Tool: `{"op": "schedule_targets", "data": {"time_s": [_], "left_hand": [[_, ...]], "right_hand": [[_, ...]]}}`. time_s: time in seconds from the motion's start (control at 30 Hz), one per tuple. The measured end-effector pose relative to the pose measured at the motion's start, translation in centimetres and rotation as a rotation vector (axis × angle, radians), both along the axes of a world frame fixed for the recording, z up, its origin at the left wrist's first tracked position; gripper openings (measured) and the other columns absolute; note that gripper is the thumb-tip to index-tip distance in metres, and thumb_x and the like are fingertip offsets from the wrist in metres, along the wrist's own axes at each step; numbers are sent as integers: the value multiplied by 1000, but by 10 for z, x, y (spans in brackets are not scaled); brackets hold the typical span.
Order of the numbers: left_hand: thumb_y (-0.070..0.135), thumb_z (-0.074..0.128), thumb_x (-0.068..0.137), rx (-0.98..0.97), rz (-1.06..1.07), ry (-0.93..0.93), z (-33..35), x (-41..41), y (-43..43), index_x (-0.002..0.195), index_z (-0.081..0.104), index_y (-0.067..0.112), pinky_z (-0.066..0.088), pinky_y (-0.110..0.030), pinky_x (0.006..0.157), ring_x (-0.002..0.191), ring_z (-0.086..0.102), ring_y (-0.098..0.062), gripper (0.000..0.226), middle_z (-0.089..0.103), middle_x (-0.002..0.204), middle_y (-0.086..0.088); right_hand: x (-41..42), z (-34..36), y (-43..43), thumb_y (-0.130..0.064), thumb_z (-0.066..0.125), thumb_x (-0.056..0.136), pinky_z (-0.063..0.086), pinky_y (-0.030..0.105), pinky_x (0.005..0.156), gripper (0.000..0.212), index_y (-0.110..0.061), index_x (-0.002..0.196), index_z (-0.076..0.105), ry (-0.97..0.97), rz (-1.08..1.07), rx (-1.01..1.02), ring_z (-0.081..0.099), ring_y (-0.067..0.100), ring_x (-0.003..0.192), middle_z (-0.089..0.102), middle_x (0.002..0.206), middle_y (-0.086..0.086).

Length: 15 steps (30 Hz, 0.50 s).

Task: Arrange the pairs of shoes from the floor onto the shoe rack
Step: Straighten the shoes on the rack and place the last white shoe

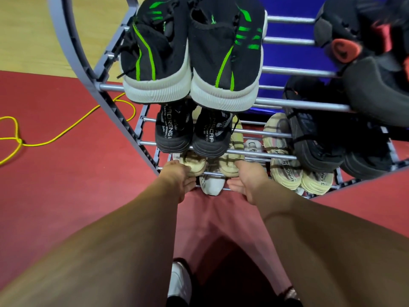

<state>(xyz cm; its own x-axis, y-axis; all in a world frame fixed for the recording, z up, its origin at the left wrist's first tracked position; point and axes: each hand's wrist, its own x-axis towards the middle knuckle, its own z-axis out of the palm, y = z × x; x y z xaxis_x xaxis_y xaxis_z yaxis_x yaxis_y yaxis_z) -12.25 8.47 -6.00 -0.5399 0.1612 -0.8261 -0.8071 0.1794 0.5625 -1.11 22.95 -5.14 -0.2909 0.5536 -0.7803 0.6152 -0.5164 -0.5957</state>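
I look down on a grey tiered shoe rack [141,127]. My left hand [177,177] grips the heel of a beige shoe [194,163] on a low tier at the left. The heel of its beige partner [229,166] is held by my right hand [246,177]. Both hands' fingers are hidden behind the shoes. A white shoe [211,185] sits one tier lower, between my hands. Black shoes with white lettering [190,131] stand above the beige pair. Black-and-green sneakers [192,54] fill the top left.
Another beige pair [294,165] and black shoes [318,140] occupy the right side of the rack, with black-and-red shoes [365,47] on top. A yellow cable [66,131] lies on the red floor to the left. My own white shoe [179,282] is below.
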Motion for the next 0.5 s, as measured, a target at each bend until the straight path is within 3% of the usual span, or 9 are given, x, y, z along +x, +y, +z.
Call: {"op": "schedule_targets", "data": {"time_s": [0.17, 0.27, 0.37, 0.5], "left_hand": [[2, 47, 104, -12, -1, 39, -2, -3, -2, 152, 38, 23, 56, -43, 92, 103, 68, -31, 53, 66, 122, -25], [3, 46, 104, -19, 25, 43, -1, -4, -4, 148, 44, 25, 60, -40, 87, 89, 70, -24, 49, 70, 103, -16], [4, 45, 104, -57, 26, 49, -1, -6, -8, 140, 53, 26, 61, -33, 74, 76, 68, -18, 43, 69, 84, -8], [5, 43, 103, -90, 23, 72, -2, -8, -13, 128, 61, 27, 60, -32, 77, 75, 64, -16, 38, 70, 85, -6]], "right_hand": [[-6, 3, -9, -24, 60, 101, 66, 39, 71, 35, -5, 130, 53, 78, 53, -31, 76, 23, 72, 74, 97, 20], [-9, 8, -18, -17, 58, 104, 65, 34, 66, 27, -10, 129, 49, 99, 89, -69, 73, 24, 78, 70, 113, 21], [-11, 4, -22, -13, 57, 104, 65, 34, 63, 39, -10, 141, 46, 101, 105, -70, 75, 24, 78, 68, 118, 18], [-13, 4, -27, -14, 55, 106, 65, 35, 60, 50, -17, 152, 36, 123, 137, -96, 74, 27, 78, 68, 111, 19]]}}
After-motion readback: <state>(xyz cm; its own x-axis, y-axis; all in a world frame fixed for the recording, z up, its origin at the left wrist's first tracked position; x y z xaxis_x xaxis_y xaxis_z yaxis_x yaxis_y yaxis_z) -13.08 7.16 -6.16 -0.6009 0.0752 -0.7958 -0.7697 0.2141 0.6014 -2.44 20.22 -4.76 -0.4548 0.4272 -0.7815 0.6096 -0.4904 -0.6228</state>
